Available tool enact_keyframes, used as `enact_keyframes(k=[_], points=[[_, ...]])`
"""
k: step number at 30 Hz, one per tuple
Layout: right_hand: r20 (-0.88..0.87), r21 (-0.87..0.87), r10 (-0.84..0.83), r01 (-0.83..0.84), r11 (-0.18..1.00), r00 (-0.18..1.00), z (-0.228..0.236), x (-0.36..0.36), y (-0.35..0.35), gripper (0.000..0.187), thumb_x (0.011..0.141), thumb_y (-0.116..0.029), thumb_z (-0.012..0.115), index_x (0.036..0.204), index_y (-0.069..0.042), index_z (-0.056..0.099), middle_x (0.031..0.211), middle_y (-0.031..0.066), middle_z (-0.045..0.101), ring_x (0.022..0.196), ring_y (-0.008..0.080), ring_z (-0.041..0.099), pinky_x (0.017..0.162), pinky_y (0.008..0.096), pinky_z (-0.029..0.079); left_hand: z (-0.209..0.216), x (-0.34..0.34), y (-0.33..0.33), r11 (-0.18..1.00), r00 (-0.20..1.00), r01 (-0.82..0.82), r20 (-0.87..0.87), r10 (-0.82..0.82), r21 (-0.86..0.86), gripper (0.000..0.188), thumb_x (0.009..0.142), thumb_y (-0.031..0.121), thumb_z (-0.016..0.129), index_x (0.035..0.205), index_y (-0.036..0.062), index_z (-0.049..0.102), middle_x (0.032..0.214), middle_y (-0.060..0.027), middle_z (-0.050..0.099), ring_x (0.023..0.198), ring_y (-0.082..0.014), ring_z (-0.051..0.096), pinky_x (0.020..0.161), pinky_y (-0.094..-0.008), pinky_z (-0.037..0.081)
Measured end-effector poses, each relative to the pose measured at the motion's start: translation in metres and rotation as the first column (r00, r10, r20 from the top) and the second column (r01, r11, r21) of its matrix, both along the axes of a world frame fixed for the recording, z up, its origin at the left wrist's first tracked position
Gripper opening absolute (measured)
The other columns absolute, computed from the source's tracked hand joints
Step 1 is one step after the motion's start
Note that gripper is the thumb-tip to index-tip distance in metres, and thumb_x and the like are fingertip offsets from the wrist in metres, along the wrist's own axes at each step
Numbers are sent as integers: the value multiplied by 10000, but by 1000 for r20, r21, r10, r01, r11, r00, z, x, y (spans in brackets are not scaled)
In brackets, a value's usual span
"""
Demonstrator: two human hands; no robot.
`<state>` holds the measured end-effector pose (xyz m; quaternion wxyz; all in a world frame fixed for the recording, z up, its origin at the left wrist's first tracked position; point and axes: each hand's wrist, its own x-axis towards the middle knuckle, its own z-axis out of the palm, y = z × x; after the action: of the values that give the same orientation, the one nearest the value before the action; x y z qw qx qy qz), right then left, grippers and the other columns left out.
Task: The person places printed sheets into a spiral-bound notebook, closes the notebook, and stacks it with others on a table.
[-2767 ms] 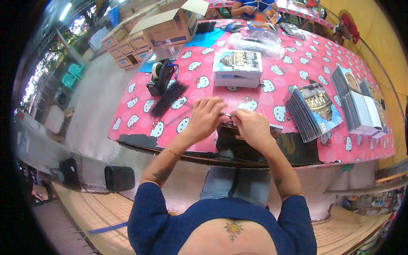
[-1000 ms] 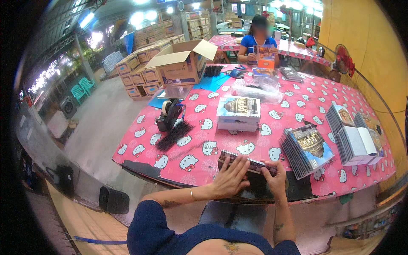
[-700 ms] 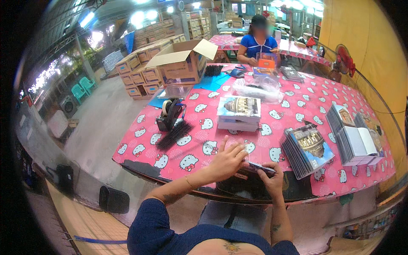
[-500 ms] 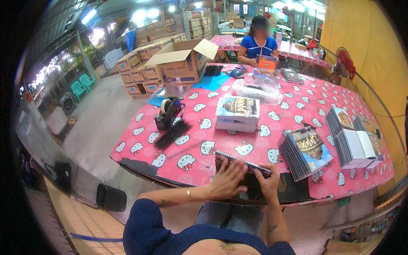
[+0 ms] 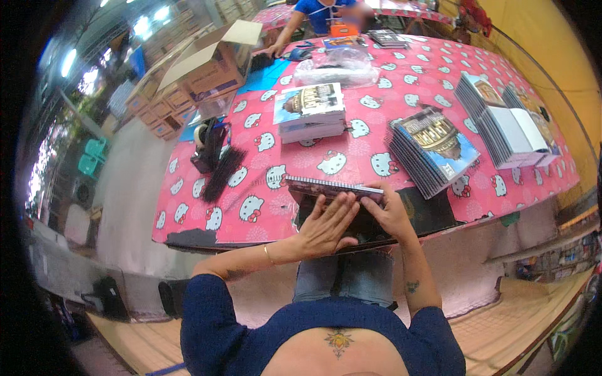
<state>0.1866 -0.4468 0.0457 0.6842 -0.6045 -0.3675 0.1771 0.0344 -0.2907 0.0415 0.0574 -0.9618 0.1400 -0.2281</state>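
Note:
A spiral-bound notebook (image 5: 335,187) stands on its edge near the front of the table, its coil facing up. My left hand (image 5: 328,225) lies flat against the notebook's near side, fingers stretched out. At the notebook's right end, my right hand (image 5: 387,212) grips it between thumb and fingers. A dark patch (image 5: 427,210) on the table edge lies under and beside my hands. To the right sits a stack of spiral notebooks (image 5: 442,150) with a building on the cover; farther off is a pile of similar-covered books (image 5: 311,116) with no coil visible.
A black tape dispenser (image 5: 209,145) and a bunch of black coils (image 5: 224,177) occupy the table's left side. More notebooks (image 5: 511,135) stand at the far right. Beyond are a clear plastic bag (image 5: 335,70), an open carton (image 5: 207,69) and a co-worker (image 5: 316,15).
The view has tilted downward and shifted. My hands still hold the notebook on edge, with my left fingers flatter against it. The co-worker's arm now reaches toward the black coils by the carton.

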Motion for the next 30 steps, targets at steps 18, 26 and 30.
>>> enact_keyframes(k=[18,26,30], points=[[122,-113,20,-6,994,992,22,-8,1,254,928,-87,649,1161,12,660,907,131,704,809,103,603,739,301,508,60,60,5,970,974,-223,12,225,-95,932,960,669,269,1496,-93,255,1584,-292,201,1510,-410,85,1173,-614,-34],[175,-134,-1,24,991,984,26,-13,2,198,917,-108,637,1063,26,645,851,203,662,697,188,584,671,350,488,54,48,0,983,983,-182,-12,182,-37,887,950,647,361,1491,-54,312,1580,-243,258,1494,-369,193,1186,-572,-20],[194,-240,16,31,970,981,13,-7,1,234,913,-154,655,1056,30,637,875,216,665,713,213,612,665,355,485,23,9,-15,977,997,82,4,-83,-198,805,969,581,411,1464,-53,370,1538,-234,348,1475,-351,266,1185,-576,0]])
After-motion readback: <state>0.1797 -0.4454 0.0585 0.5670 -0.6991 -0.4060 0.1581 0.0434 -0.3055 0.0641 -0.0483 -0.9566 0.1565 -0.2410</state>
